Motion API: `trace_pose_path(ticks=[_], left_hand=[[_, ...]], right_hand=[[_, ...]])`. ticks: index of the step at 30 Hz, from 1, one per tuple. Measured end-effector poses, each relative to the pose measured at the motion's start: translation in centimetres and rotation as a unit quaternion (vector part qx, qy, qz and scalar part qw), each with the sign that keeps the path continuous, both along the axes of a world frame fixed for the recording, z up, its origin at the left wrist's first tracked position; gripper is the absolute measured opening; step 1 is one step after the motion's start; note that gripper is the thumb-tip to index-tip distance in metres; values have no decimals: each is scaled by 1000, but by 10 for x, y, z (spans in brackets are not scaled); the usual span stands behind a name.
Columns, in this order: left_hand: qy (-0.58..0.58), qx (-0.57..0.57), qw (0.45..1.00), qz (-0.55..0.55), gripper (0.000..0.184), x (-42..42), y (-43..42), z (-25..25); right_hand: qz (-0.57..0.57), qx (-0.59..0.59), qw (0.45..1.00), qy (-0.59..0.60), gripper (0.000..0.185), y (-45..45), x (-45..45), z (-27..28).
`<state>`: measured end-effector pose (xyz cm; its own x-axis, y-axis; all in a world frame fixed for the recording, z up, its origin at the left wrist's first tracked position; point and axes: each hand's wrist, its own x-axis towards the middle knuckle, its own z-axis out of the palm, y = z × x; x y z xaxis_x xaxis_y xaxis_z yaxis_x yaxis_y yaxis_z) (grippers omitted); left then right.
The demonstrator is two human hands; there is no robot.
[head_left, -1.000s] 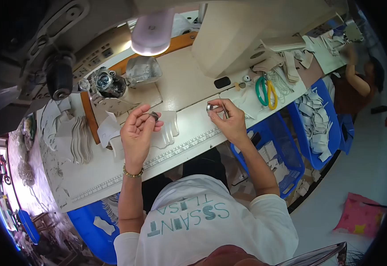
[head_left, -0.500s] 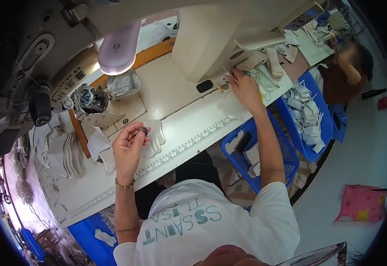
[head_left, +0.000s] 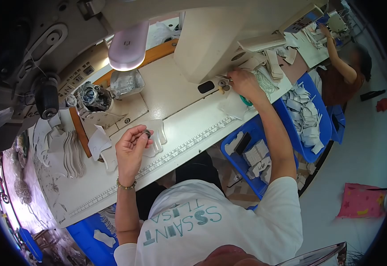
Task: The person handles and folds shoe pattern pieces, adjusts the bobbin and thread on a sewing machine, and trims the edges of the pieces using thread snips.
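Between the thumb and curled fingers of the left hand, a small round metal piece is pinched above the tabletop. At the fingertips of the right hand, a slim metal tool is met; whether it is firmly grasped or only touched cannot be told, as the fingertips are partly hidden. The tool is directed leftward from these fingertips, its long axis set roughly level across the view. Small round parts are located just beside the tool, on the side toward the person; the right hand is placed nearest to them, and the left hand is positioned well apart. The pinched piece is dark and metallic, with its outline partly covered by the thumb. The tool is thin and bright, and is apparently formed with two prongs. Farther out, a black oval is found to the left of the round parts, and a green handle is partly concealed by the right wrist. Beyond the left fingers, smooth white pieces are laid on the tabletop, and a ruler strip is fixed along its near edge.
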<state>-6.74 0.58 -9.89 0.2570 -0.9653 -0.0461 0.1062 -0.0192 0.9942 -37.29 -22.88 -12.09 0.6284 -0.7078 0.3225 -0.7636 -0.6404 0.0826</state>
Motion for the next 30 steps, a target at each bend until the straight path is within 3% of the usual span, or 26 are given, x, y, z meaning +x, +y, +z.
trace_pose_path(ticks=[6, 8, 9, 10, 11, 12, 17, 23, 24, 26, 28, 30], left_hand=[[11, -7, 1000, 13, 20, 2, 4, 5], [20, -14, 1000, 17, 20, 2, 5, 7], [32, -18, 999, 11, 20, 2, 5, 7], [45, -23, 999, 4, 21, 3, 6, 8], [45, -23, 999, 9, 21, 3, 6, 9], [50, -25, 998, 1, 21, 2, 6, 10], [55, -52, 997, -5, 21, 3, 8, 12], [34, -89, 994, 44, 22, 14, 21, 22], [33, -95, 993, 58, 21, 17, 24, 23], [21, -98, 991, 86, 21, 24, 28, 22], [28, -104, 987, 119, 20, 29, 31, 21], [63, -122, 982, 127, 18, 34, 32, 16]], right_hand=[[-31, 13, 997, -67, 16, 11, -3, 14], [-43, 94, 969, -226, 15, 25, 1, 33], [-39, 94, 969, -225, 15, 34, 5, 45], [-53, 257, 896, -359, 16, 46, 11, 57], [-65, 409, 777, -474, 18, 57, 17, 63], [-4, 426, 724, -543, 23, 67, 26, 63], [87, 497, 663, -553, 19, 107, 68, 61], [193, 580, 548, -571, 15, 136, 136, 52], [181, 589, 547, -567, 15, 142, 147, 54], [165, 492, 692, -502, 17, 150, 164, 45], [187, 444, 690, -541, 18, 163, 184, 41], [176, 404, 753, -488, 18, 171, 194, 44]])
